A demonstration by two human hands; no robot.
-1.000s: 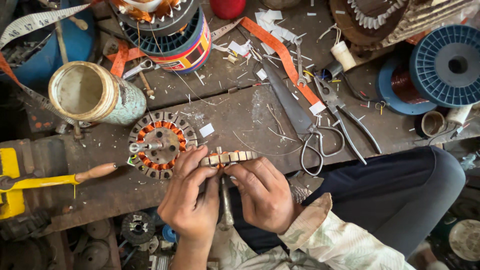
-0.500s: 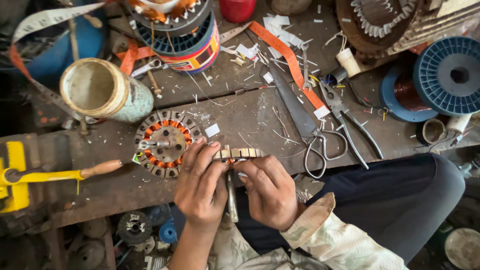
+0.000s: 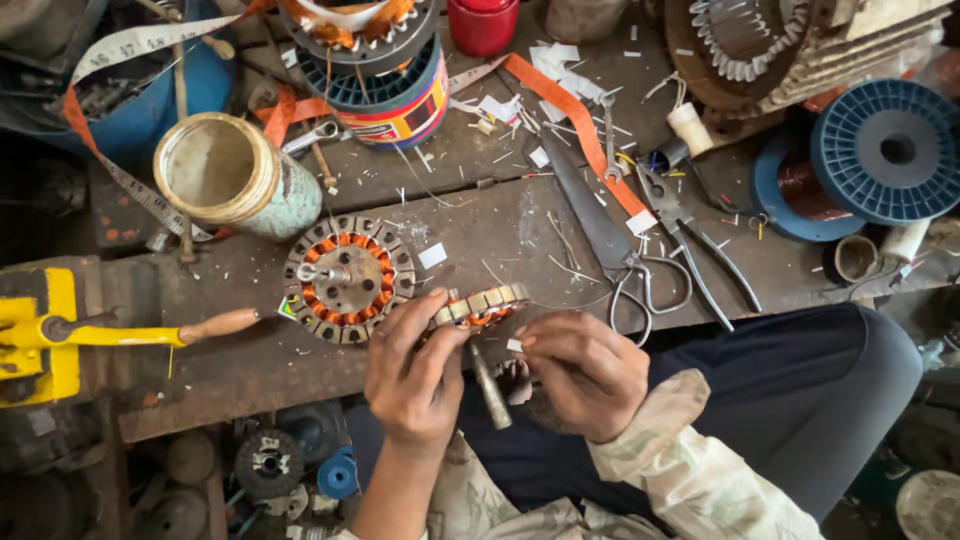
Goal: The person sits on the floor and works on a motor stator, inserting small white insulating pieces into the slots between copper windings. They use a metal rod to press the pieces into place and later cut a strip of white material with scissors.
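At the tabletop's near edge, the left hand (image 3: pixel 412 375) and right hand (image 3: pixel 583 372) close their fingers on a small stator (image 3: pixel 480 305), copper coils already in its slots, seemingly unfinished.

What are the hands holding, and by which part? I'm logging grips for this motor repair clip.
Both the left hand and right hand hold a small wound stator by its rim, one at each end, shaft pointing down.
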